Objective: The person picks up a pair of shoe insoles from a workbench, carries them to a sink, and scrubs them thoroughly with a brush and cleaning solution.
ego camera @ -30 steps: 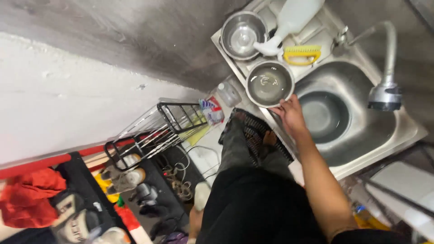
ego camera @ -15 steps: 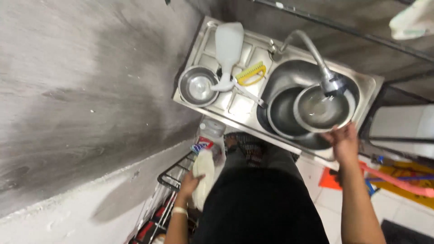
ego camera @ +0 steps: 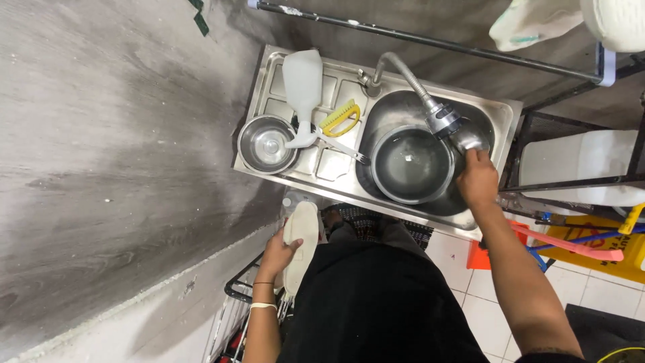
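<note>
My right hand (ego camera: 477, 180) reaches over the steel sink (ego camera: 500, 121) and grips a small steel vessel (ego camera: 470, 138) at the basin's right side, just under the faucet's spray head (ego camera: 440, 119). A large steel bowl (ego camera: 411, 165) lies in the basin to its left. My left hand (ego camera: 279, 254) holds a cream oval plate (ego camera: 301, 232) on edge, below the sink's front rim and above a black wire rack (ego camera: 235, 292). On the drainboard sit a second steel bowl (ego camera: 267, 143), a white plastic bottle (ego camera: 304, 84), a yellow brush (ego camera: 340, 117) and a fork (ego camera: 344, 148).
A grey wall fills the left. A dark metal shelf frame (ego camera: 521, 144) with a white container (ego camera: 584, 165) stands right of the sink. Pink and blue handles (ego camera: 571, 243) and a yellow floor sign (ego camera: 615, 259) lie on the white tiled floor.
My right hand carried a steel bowl from the drainboard to the basin under the faucet. My left hand came up from the rack holding the cream plate. The view swung toward the sink.
</note>
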